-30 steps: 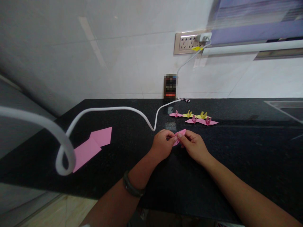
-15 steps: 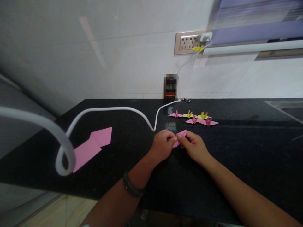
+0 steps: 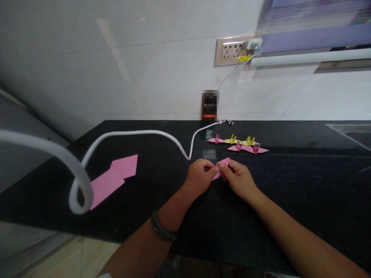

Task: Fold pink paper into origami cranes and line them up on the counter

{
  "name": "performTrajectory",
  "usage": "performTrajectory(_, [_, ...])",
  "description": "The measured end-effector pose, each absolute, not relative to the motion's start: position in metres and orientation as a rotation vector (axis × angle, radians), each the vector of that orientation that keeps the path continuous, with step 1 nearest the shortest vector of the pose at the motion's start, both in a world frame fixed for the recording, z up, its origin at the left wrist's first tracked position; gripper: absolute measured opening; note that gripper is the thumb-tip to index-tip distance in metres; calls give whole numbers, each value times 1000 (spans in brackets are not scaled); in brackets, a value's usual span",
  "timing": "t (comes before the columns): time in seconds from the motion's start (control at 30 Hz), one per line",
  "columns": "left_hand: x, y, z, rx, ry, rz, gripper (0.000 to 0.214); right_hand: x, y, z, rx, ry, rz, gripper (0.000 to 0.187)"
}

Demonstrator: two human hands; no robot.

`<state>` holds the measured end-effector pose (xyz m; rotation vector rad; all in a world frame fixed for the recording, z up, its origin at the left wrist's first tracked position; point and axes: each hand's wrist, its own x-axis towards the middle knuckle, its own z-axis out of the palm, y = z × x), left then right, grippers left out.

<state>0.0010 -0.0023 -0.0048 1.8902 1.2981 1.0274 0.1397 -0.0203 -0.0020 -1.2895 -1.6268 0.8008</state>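
Note:
A small folded piece of pink paper (image 3: 216,175) is pinched between both hands above the dark countertop (image 3: 162,170). My left hand (image 3: 199,173), with a dark bangle on its wrist, grips the paper's left side between thumb and fingers. On the other side my right hand (image 3: 239,178) holds it, thumb laid on top. The fingers cover much of the paper, so its exact folds are partly hidden. Just beyond the hands stand several folded paper cranes, among them a pink crane (image 3: 255,149) and a yellow crane (image 3: 250,141).
Two pink paper sheets (image 3: 107,187) lie at the left. A thick white cable (image 3: 133,133) loops across the counter's left side. Against the wall leans a blurred phone-like device (image 3: 210,106), below a wall socket (image 3: 228,51) with a plugged-in charger (image 3: 255,43).
Both hands keep their pinch on the pink paper, with hardly any shift in the fingers. The whole view has moved very slightly.

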Motion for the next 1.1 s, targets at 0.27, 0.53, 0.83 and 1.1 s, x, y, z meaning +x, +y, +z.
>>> performTrajectory(0.27, [0, -3, 0, 2074, 1304, 957, 23, 139, -22, -1, -1299, -1656, 784, 25])
performTrajectory(0.53, [0, -6, 7, 2142, 1276, 925, 22, 139, -22, 0, -1285, -1675, 749, 25])
performTrajectory(0.83, [2, -5, 2, 2059, 1271, 966, 23, 139, -22, 2, -1296, -1660, 741, 27])
performTrajectory(1.1, [1, -4, 0, 1983, 1267, 991, 19, 139, -22, 1, -1307, -1671, 746, 27])
